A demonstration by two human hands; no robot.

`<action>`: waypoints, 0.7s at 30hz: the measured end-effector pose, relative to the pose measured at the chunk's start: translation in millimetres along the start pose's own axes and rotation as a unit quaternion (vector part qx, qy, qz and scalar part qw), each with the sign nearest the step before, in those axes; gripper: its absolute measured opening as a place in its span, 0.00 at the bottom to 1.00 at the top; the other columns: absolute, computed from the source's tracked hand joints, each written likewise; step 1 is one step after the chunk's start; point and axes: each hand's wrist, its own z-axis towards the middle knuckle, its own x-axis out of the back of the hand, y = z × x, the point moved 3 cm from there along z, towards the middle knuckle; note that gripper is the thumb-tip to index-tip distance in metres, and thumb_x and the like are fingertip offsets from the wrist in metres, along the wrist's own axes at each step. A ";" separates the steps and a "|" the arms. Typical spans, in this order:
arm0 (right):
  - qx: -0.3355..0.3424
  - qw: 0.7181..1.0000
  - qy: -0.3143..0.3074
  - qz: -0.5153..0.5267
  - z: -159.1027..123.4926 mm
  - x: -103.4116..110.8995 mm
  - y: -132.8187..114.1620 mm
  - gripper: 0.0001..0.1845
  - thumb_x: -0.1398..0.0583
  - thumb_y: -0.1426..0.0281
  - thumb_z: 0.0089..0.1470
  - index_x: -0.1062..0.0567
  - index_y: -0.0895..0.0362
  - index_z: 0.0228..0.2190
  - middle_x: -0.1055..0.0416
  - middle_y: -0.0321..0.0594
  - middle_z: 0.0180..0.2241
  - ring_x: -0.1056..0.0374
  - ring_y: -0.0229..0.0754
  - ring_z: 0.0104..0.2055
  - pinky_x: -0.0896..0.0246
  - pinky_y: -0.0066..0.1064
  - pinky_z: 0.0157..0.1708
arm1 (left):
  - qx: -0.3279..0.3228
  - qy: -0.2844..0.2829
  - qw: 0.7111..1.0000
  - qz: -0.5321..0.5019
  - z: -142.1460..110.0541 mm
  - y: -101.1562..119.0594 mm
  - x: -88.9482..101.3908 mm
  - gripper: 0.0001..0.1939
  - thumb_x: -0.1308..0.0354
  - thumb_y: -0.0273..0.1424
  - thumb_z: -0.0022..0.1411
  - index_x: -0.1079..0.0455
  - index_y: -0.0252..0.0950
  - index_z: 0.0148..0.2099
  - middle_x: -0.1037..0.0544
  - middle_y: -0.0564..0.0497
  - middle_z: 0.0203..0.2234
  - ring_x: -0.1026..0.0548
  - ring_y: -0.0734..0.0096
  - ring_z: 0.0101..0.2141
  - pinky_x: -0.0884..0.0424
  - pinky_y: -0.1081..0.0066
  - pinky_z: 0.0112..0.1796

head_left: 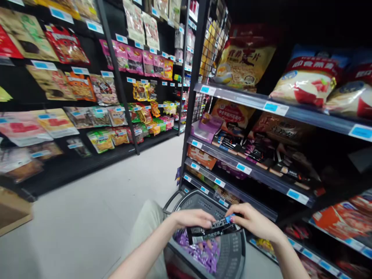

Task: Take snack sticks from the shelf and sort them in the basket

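Over a grey shopping basket [236, 255], my two hands hold a narrow black packet [213, 231] with a blue end. My left hand [194, 219] grips its left part, thumb on top and fingers beneath. At the blue end, the fingertips of my right hand [251, 219] pinch the packet. Several small purple packets [200, 254] lie inside the basket below. What is printed on the black packet is too small to read.
A shelf unit [241, 97] at right carries large cereal bags [308, 77] and open boxes of small dark packets [258, 151]. Hanging snack bags [66, 44] line the left wall. Pale floor [116, 201] runs between, with a cardboard box [14, 211] at lower left.
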 end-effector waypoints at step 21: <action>-0.139 0.795 0.393 0.440 1.3 -192.4 166.4 0.16 0.39 0.61 0.34 0.31 0.58 0.27 0.32 0.36 0.23 0.34 0.40 0.25 0.38 0.29 0.25 | -0.005 0.363 0.911 0.195 27.2 -169.1 15.5 0.17 0.52 0.42 0.49 0.30 0.35 0.32 0.26 0.52 0.25 0.32 0.69 0.27 0.39 0.73 0.31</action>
